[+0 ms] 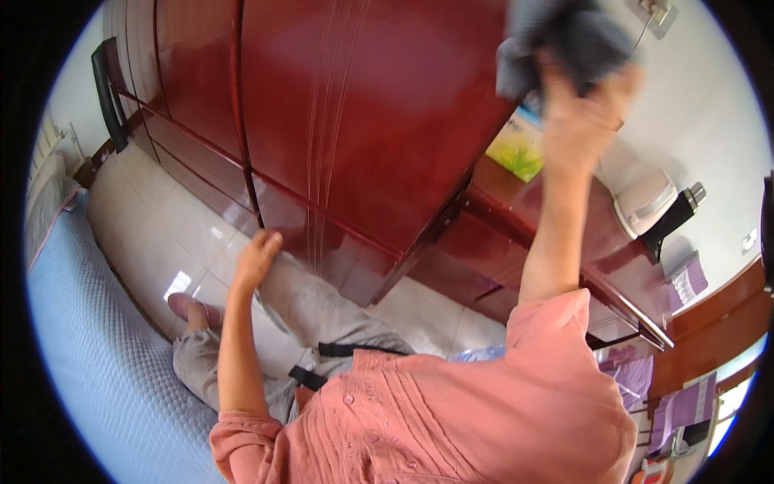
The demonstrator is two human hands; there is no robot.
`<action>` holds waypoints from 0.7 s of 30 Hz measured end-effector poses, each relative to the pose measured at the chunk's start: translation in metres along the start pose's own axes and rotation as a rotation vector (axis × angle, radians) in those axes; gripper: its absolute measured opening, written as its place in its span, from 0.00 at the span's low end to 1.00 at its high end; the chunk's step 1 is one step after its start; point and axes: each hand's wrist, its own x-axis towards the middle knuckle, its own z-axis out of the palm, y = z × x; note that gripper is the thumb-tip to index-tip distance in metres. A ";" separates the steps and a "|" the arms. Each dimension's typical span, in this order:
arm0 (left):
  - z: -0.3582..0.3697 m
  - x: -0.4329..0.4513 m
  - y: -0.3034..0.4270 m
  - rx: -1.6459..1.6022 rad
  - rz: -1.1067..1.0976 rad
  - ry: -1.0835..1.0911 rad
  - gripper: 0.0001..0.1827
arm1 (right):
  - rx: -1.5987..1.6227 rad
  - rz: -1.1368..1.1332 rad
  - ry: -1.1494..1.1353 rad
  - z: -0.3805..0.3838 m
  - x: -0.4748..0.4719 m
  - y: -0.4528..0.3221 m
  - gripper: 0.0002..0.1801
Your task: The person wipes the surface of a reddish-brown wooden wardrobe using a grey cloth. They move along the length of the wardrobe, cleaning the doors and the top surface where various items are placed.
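My right hand (pixel 580 103) is raised at the upper right, gripping a dark grey cloth (pixel 580 42) that is blurred. The cloth lies over or just beside the upper edge of a glossy dark-red wooden wardrobe (pixel 387 115); whether it touches is unclear. My left hand (pixel 260 254) hangs low near the wardrobe's lower part, above my grey trouser leg, with its fingers curled and nothing visible in them. Behind my right forearm, a box with a green plant picture (pixel 514 148) stands on a dark-red cabinet top (pixel 502 181).
A bed with a light-blue quilted cover (pixel 121 351) runs along the left. White floor tiles (pixel 145 199) lie between bed and wardrobe. On the cabinet stand a white appliance (pixel 647 202) and a black object (pixel 674 218). A wall socket with a cord (pixel 656 12) is at the upper right.
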 end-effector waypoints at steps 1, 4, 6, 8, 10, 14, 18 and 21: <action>0.002 0.003 -0.043 0.079 -0.039 0.049 0.29 | -0.058 -0.069 -0.010 0.020 -0.001 -0.007 0.29; -0.008 -0.010 -0.029 -0.205 -0.217 -0.147 0.27 | -0.237 -0.060 -0.246 0.014 -0.057 -0.040 0.27; -0.010 -0.015 -0.034 -0.238 -0.253 -0.136 0.25 | -0.254 -0.087 -0.436 0.005 -0.113 -0.057 0.21; -0.009 -0.018 -0.022 -0.313 -0.297 -0.161 0.22 | -0.193 -0.095 -0.885 -0.014 -0.179 -0.077 0.14; 0.002 -0.011 -0.018 -0.422 -0.247 -0.188 0.18 | -0.138 -0.276 -1.021 -0.032 -0.233 -0.080 0.18; -0.001 -0.029 -0.020 -0.451 -0.202 -0.102 0.20 | -0.209 -0.325 -0.834 -0.013 -0.184 -0.081 0.19; -0.010 -0.042 -0.025 -0.439 -0.163 -0.042 0.20 | -0.400 -0.360 -0.277 0.026 -0.037 -0.042 0.28; -0.006 -0.039 -0.008 -0.432 -0.136 -0.040 0.21 | -0.492 -0.289 0.083 0.052 0.058 -0.041 0.25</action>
